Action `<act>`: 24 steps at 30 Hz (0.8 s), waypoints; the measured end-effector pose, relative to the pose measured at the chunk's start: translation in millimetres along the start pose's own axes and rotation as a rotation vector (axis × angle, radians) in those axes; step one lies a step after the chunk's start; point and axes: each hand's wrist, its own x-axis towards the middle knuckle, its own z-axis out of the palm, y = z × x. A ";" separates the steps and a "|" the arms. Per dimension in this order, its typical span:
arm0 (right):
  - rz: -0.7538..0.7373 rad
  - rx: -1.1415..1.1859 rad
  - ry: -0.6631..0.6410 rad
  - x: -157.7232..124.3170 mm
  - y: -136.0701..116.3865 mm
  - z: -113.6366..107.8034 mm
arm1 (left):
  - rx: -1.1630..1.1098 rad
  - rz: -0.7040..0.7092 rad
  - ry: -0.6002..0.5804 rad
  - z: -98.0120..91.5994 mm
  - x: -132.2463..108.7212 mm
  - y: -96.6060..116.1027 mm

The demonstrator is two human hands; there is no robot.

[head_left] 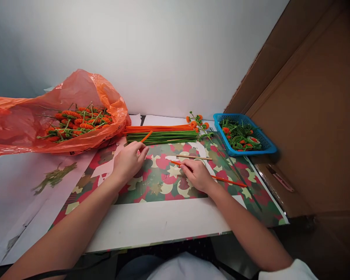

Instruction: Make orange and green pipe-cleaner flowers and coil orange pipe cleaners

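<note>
My left hand (130,161) is closed around a short orange pipe cleaner (146,137), whose tip sticks up past the fingers. In my right hand (197,175), lower and to the right, a longer orange pipe cleaner (229,181) is pinched. It runs out on both sides of that hand. Just beyond my right fingers lies a thin wooden stick (194,157). Bundles of orange pipe cleaners (160,128) and green pipe cleaners (163,136) lie side by side behind both hands. A fuzzy orange flower sprig (198,123) rests at their right end.
At the left, an orange plastic bag (113,105) holds many orange and green flower pieces. A blue basket (231,149) at the right contains green leaves, orange flowers and a tape roll. A pink-handled cutter (281,182) lies beside a cardboard wall (315,116). Patterned paper (163,190) covers the table.
</note>
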 end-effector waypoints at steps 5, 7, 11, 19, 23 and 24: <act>0.026 -0.015 0.051 -0.8 -0.8 0.6 | 0.051 -0.012 0.065 -4.2 -0.5 3.1; 0.023 -0.015 0.062 -1.4 -0.4 0.7 | 0.035 -0.009 0.114 -4.1 -0.5 1.8; 0.022 -0.010 0.060 -1.2 0.7 1.0 | -0.067 0.023 0.097 -2.8 -0.1 -2.3; 0.028 -0.018 0.045 -0.5 0.5 0.2 | -0.279 -0.049 0.038 -5.9 -4.1 3.3; 0.040 -0.030 0.044 -1.0 -0.1 -0.6 | -0.382 -0.117 -0.007 -5.4 -4.5 4.4; 0.039 -0.034 0.044 -1.0 -0.1 -0.8 | -0.408 -0.133 -0.020 -5.0 -4.2 4.1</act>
